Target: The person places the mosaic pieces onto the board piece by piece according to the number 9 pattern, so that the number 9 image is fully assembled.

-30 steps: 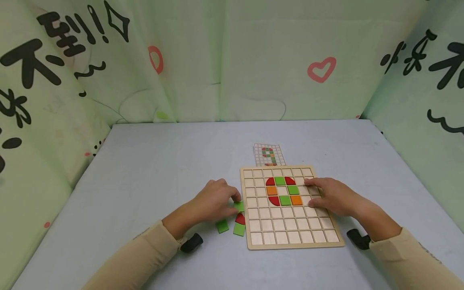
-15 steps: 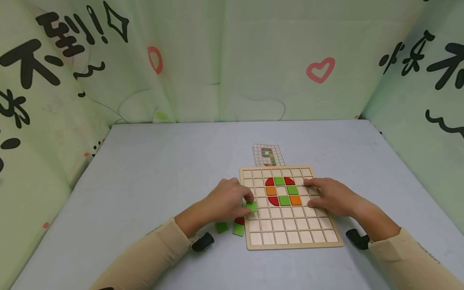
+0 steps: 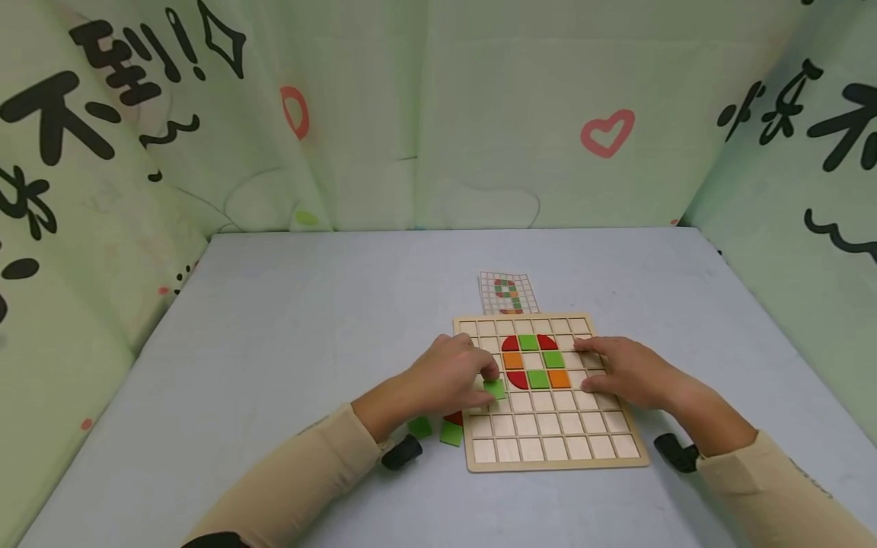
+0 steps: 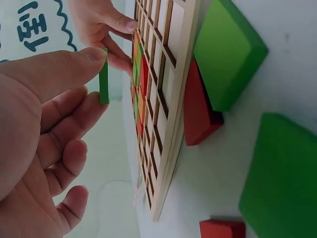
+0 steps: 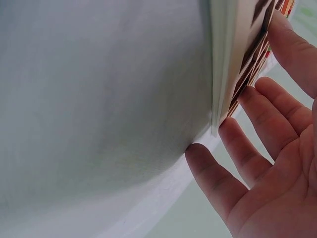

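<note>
My left hand (image 3: 448, 377) pinches a green square tile (image 3: 495, 389) between thumb and fingertips, above the left part of a wooden grid board (image 3: 555, 438). Edge-on, the tile (image 4: 103, 77) appears thin in the left wrist view. Fingers spread, my right hand (image 3: 633, 371) rests on the board's right side. In the right wrist view its fingertips (image 5: 230, 126) touch the board's edge and top. Set in the grid is a ring of pieces: rounded red ones, green squares (image 3: 537, 379) and orange squares (image 3: 559, 378).
Left of the board lie loose green tiles (image 3: 451, 434) and red pieces (image 3: 454, 417); one green tile (image 4: 228, 54) overlaps a red piece (image 4: 198, 109). A printed pattern card (image 3: 489, 293) sits behind the board, partly covered by it. Printed curtains enclose the table (image 3: 329, 304).
My left hand has moved right, carrying the green tile from beside the board to over its grid. The right hand stays in place.
</note>
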Tool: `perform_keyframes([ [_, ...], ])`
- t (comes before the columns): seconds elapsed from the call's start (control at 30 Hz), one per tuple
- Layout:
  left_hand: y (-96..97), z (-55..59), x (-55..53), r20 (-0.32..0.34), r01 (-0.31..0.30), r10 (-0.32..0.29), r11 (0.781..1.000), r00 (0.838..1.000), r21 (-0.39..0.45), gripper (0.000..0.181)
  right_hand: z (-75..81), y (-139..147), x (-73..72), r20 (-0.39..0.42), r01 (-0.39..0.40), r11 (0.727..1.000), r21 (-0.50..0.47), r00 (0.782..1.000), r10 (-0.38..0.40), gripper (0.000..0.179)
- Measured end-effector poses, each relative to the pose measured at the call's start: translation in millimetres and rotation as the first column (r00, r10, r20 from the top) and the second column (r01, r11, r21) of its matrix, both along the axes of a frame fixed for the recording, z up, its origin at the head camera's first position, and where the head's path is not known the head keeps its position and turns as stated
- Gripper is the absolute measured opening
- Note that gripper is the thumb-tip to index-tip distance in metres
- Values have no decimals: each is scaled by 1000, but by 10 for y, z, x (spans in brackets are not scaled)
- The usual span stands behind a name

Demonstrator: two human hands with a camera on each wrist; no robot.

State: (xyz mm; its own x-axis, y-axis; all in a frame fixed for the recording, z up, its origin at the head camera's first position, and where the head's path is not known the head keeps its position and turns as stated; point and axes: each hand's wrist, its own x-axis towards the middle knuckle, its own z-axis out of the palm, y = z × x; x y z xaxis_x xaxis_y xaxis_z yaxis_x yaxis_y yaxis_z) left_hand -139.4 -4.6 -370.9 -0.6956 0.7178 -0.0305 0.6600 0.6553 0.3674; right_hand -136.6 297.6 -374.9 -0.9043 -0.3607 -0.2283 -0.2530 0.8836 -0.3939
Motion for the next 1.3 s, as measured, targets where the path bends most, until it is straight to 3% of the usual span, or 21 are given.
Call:
perform_keyframes([
  [0.63,327,-30,-69,-32,60,-61,998,998,-21,20,-4,6,-18,-15,-14,1000,20,1000,15,67],
  [1.03,482,-69,-71,20,58,-58,998,998,1,21,-16,9,-12,-10,-9,1000,9,1000,9,68],
  [1.3,563,-103,-55,9,74,-74,997,997,3,15,-10,17,-6,-18,-17,1000,6,1000,18,67],
])
